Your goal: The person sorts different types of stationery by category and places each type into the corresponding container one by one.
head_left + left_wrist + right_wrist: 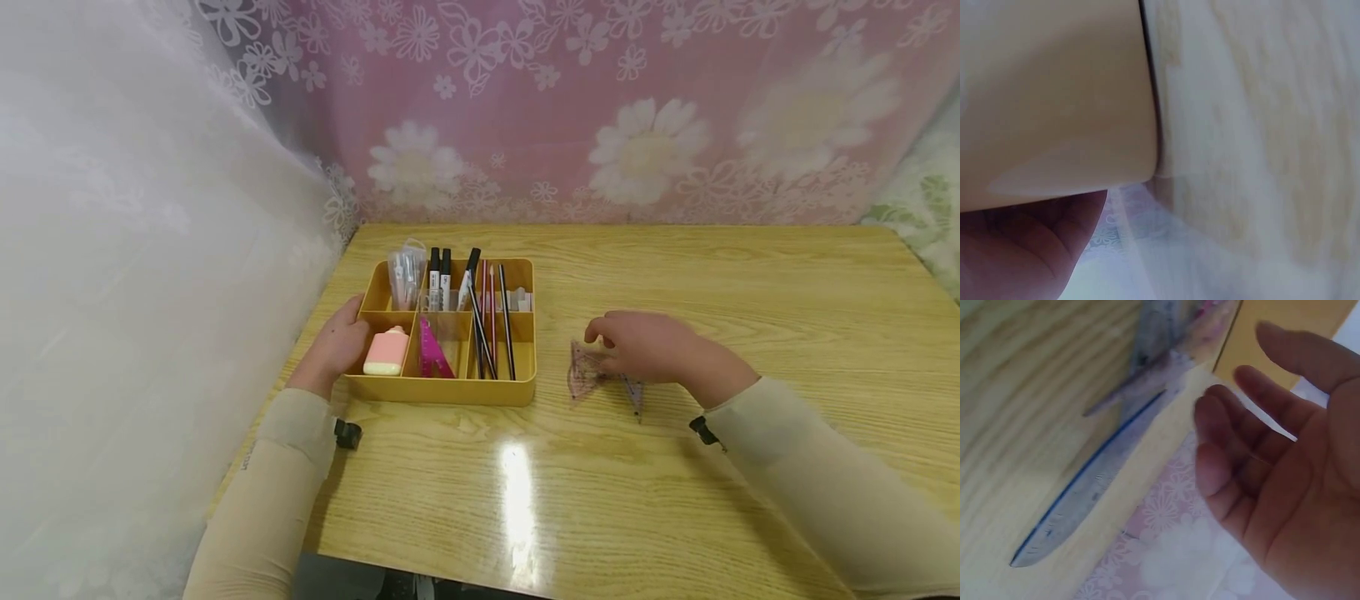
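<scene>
A yellow divided organizer tray (442, 390) lies on the table. My left hand (341, 343) grips its left side; in the left wrist view the bent fingers (1029, 244) are against the wall, partly hidden by it. My right hand (648, 346) hovers right of the tray over some clear drawing rulers, its fingers loosely curved and holding nothing. Among them are a pinkish transparent piece (582, 375) and a purple-tinted one (634, 395). The right wrist view shows a clear curved piece with a blue edge (1079, 494), like a protractor, beside the fingers.
Inside the tray are a pink-and-cream bottle (386, 352), a magenta set square (432, 350), black-capped markers (446, 279), several pencils (507, 325) and a clear pouch (405, 279). A floral curtain (525, 108) hangs behind the wooden table (712, 267), and a white sheet (150, 250) at left.
</scene>
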{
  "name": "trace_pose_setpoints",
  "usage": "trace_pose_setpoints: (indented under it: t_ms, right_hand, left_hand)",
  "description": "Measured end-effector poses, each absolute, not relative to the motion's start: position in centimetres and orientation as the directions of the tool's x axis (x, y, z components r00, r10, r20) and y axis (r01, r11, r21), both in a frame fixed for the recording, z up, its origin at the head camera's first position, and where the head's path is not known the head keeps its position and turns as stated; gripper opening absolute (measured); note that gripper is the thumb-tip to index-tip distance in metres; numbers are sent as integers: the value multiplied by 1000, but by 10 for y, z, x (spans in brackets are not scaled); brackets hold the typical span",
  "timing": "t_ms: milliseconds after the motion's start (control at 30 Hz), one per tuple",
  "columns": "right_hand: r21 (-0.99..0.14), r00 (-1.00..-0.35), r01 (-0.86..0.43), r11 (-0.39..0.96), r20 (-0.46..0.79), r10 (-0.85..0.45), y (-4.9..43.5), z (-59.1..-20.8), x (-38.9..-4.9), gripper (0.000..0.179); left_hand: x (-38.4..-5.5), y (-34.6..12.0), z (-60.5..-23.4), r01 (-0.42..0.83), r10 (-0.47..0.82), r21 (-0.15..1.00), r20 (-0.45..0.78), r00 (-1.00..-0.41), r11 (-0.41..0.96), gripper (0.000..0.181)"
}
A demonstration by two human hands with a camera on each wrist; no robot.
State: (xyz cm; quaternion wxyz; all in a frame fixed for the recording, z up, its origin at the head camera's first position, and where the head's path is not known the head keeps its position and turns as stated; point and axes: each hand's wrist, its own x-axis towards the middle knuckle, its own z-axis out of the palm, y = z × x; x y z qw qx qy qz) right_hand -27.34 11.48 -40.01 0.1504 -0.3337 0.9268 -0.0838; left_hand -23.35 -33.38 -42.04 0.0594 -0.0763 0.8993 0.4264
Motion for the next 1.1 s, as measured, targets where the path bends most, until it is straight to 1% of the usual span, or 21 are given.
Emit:
trace_pose_setpoints:
  t_ms: [167, 400, 533, 700, 933, 1100]
  right_hand:
    - [-217, -712, -606, 766, -282, -643, 117, -409, -269, 37]
    - [-203, -717, -607, 768, -278, -639, 116, -410, -263, 27]
    - [-206, -721, -599, 774, -280, -633, 116, -410, -264, 31]
    - [-237, -718, -597, 767, -268, -642, 118, -414, -268, 32]
    - [-266, -733, -596, 758, -205, -649, 123, -423, -278, 25]
    - [-348, -763, -546, 762, -168, -624, 131, -423, -280, 21]
  left_hand:
    - [-234, -334, -421, -185, -84, 766, -170, -982, 616, 59]
    - [-235, -334, -422, -208, -97, 768, -188, -977, 606, 59]
    - [-234, -334, -421, -208, -97, 764, -188, -977, 611, 59]
    - [-235, -335, -422, -198, -90, 757, -183, -979, 623, 60]
    - [-236, -335, -420, -210, -94, 754, -194, -976, 622, 60]
    - [-235, -335, -421, -194, -80, 758, -185, -979, 623, 60]
